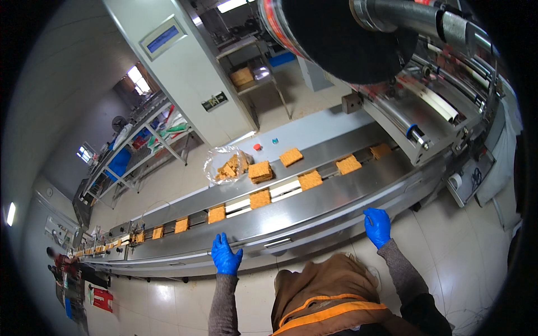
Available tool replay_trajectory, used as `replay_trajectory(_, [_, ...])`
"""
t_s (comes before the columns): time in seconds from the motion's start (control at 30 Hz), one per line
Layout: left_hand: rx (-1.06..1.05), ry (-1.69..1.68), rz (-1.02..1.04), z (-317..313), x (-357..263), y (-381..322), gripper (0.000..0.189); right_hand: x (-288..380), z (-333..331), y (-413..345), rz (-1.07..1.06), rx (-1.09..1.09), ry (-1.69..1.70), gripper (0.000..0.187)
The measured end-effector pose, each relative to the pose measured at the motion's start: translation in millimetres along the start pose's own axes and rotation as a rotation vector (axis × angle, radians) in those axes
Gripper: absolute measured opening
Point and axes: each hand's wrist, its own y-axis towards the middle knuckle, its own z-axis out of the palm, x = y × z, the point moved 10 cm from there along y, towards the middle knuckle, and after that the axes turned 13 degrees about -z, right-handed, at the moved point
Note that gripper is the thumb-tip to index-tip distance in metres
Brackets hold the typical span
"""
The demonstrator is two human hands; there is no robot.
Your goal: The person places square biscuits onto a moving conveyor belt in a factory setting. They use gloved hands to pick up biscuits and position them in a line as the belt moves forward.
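My left hand (227,254), in a blue glove, is at the near edge of a steel conveyor (273,220) with its fingers apart and nothing in them. At the same edge, farther right, is my right gloved hand (377,227). Its fingers look partly curled; their undersides are hidden, and no held thing shows. Square golden-brown noodle-like cakes lie spaced along the conveyor channel, among them one cake (260,198) ahead of my left hand and another (310,179) to its right. Beyond the channel sit a small stack of cakes (260,172) and a single cake (291,157).
A clear plastic bag (227,166) of broken pieces stands beside the stack. A red button (257,147) is on the far ledge. A large film roll (344,38) and rollers (395,113) overhang the right end. Far left, a person (63,262) stands by the line near a red stool (101,298).
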Motion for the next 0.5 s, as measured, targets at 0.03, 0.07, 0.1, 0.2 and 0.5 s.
replay_trajectory(0.03, [0.063, 0.061, -0.007, 11.5, 2.9, 15.1, 0.089, 9.6, -2.0, 22.8, -0.05, -0.037, -0.013, 0.02])
replay_trajectory(0.07, [0.151, 0.117, -0.044, 31.3, 12.6, 24.3, 0.092, 13.9, 0.3, 40.9, -0.084, -0.065, 0.0, 0.022])
replay_trajectory(0.1, [0.232, 0.174, -0.081, 52.5, 23.9, 34.3, 0.094, 23.4, 2.2, 60.5, -0.135, -0.057, -0.023, 0.025])
replay_trajectory(0.2, [0.392, 0.308, -0.169, 79.9, 15.7, 48.9, 0.106, 9.6, 26.6, 87.5, -0.177, -0.032, -0.049, 0.029])
replay_trajectory(0.5, [0.172, 0.3, -0.324, 110.4, 17.4, 65.3, 0.093, -10.0, 76.3, 115.8, -0.086, 0.024, -0.088, 0.041])
